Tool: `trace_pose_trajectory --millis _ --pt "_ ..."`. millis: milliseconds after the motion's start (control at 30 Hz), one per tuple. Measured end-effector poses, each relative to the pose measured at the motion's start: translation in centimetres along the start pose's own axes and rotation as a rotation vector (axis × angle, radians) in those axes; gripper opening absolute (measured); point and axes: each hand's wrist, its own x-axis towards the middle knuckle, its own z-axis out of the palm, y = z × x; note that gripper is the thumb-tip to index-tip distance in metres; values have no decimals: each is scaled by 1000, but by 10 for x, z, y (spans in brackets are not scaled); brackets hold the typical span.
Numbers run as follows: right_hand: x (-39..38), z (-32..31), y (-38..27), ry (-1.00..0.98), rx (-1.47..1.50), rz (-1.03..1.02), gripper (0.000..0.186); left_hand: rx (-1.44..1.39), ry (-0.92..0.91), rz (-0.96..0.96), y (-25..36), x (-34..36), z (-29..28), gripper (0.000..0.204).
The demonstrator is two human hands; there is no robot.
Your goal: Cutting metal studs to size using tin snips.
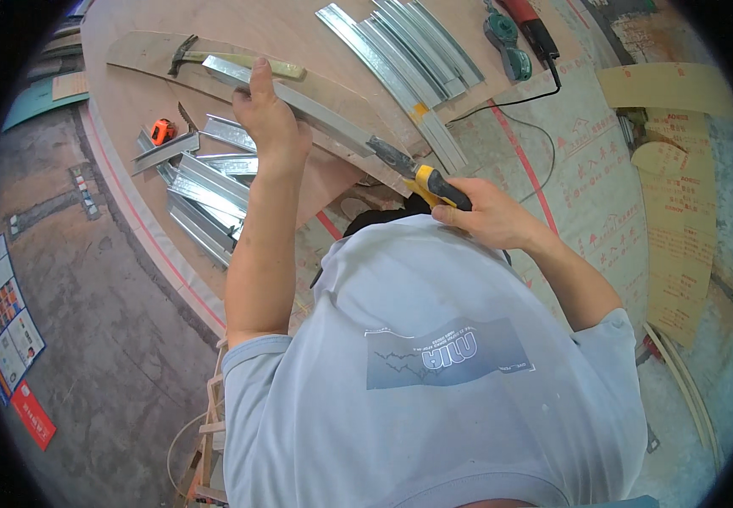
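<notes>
Mid-cut, by the look of it: left hand (270, 118) clamped around a long metal channel (315, 108) at upper centre, pinning it to the plywood board (129, 102), right hand (485, 213) fisted on the yellow-handled snips (413, 172), blades at the channel's lower end, piece not yet severed. Cut lengths heaped (201, 190) at left centre, uncut channels (400, 46) at the top. Close by: orange tape measure (162, 130), hammer (184, 52), red power tool (527, 25) with cord trailing right; nothing blocking the blades.

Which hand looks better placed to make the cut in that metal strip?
The right hand: it already grips the yellow-handled snips, whose blades meet the metal channel strip. The left hand is busy pinning the strip down.
</notes>
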Motion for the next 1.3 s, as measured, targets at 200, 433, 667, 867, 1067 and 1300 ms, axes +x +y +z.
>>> trace_pose_trajectory --millis 200,433,667,867,1067,1300 --pt "1 7 1 63 -39 -47 40 -2 -5 -15 -1 0 -5 44" --pt "2 11 1 65 -71 -37 31 -8 -6 -18 -3 2 -7 45" --pt "4 13 2 62 -56 -45 33 25 -6 -22 -3 2 -9 48" --pt "5 11 0 54 -88 -45 34 38 -2 -24 -4 2 -8 51" --pt "7 12 4 74 -44 -96 36 27 -1 -40 -2 0 -6 51" --pt "8 11 3 76 -11 -96 35 32 -12 -23 -8 8 -9 50"
